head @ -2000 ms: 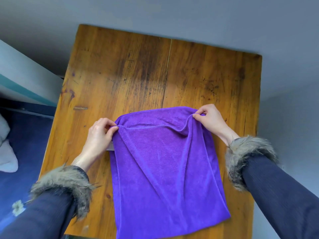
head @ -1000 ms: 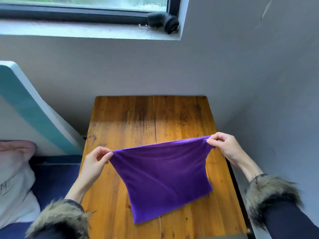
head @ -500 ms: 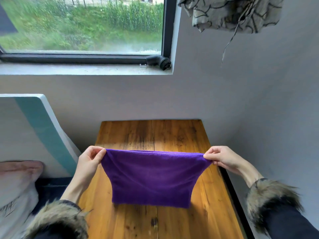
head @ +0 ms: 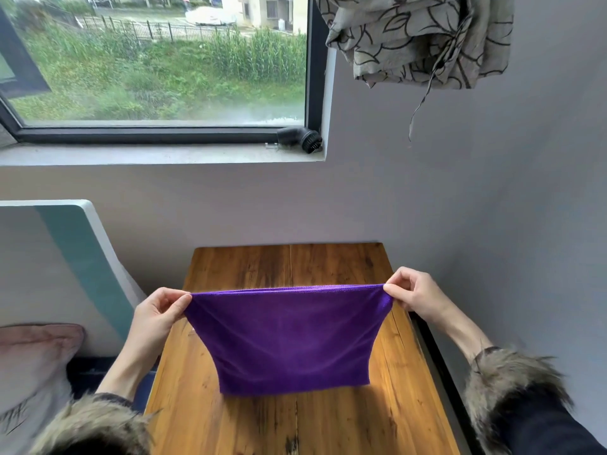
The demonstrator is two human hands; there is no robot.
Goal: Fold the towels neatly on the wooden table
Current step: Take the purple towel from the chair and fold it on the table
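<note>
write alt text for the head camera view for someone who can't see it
Two hands, left hand and right hand, pinch the top corners of a purple microfibre towel, holding it stretched and hanging above a worn wooden table. Behind is a grey wall with a window onto greenery and a patterned curtain.
</note>
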